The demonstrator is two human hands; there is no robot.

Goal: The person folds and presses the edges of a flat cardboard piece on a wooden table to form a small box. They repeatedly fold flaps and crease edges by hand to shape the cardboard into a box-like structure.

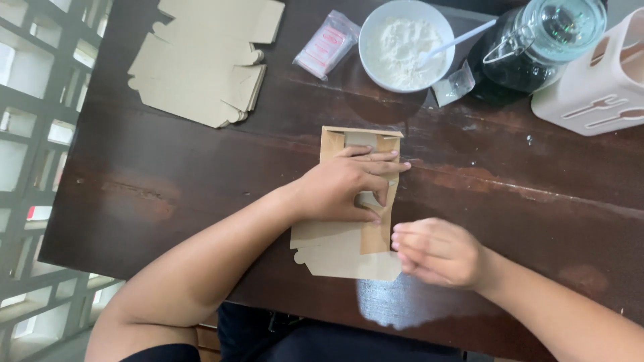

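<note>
A flat brown cardboard box blank (339, 249) lies on the dark wooden table (201, 174) in front of me, partly folded. My left hand (349, 184) presses flat on its middle, fingers stretched to the right over a folded flap. My right hand (436, 253) hovers at the blank's lower right edge, fingers loosely curled and blurred, holding nothing that I can see. The upper end of the blank (362, 136) shows small folded tabs.
A stack of flat cardboard blanks (201, 64) lies at the back left. Behind are a small plastic packet (327, 45), a white bowl of white powder (404, 45) with a spoon, a glass jar (537, 43) and a cream plastic holder (600, 77).
</note>
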